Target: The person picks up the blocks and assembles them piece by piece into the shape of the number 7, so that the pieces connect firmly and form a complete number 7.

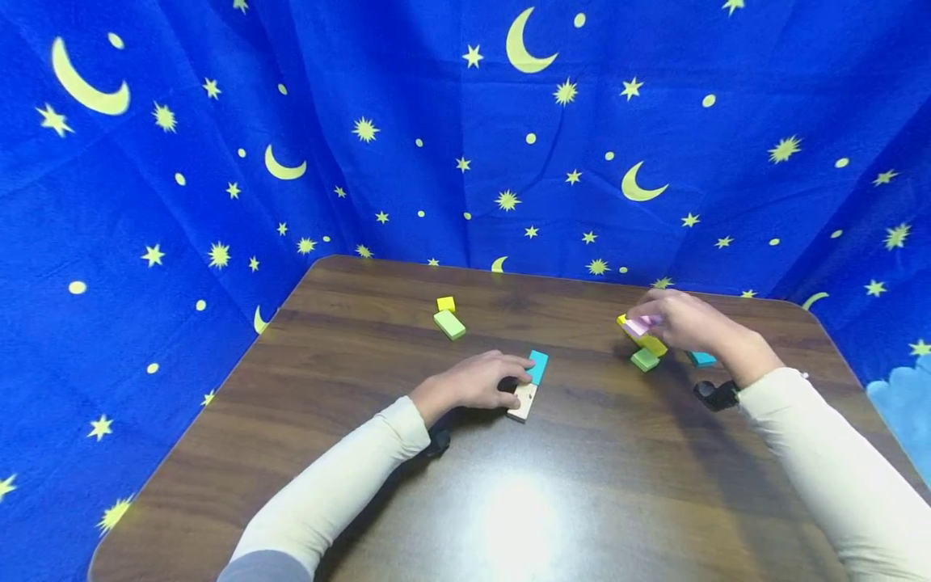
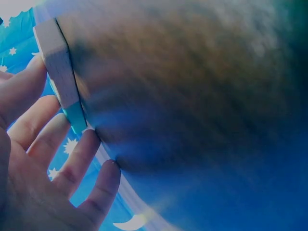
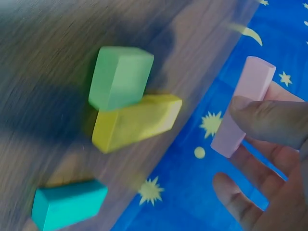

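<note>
My left hand (image 1: 476, 381) lies low over two blocks set end to end, a plain wooden one (image 1: 522, 398) and a turquoise one (image 1: 537, 366). Its thumb and fingertips touch them with the fingers only loosely bent, as the left wrist view also shows. At the right, my right hand (image 1: 687, 323) pinches a pink block (image 3: 255, 77) between thumb and fingers, held above the table. Below that hand, a green block (image 3: 122, 79) touches a long yellow block (image 3: 137, 122). A second turquoise block (image 3: 70, 204) lies apart from them, partly hidden by the right wrist in the head view.
Further back on the brown wooden table (image 1: 364, 339) are a small yellow block (image 1: 446, 304) and a light green block (image 1: 449, 324), close together. A blue curtain (image 1: 436, 97) with moons and stars hangs behind the table and along its sides.
</note>
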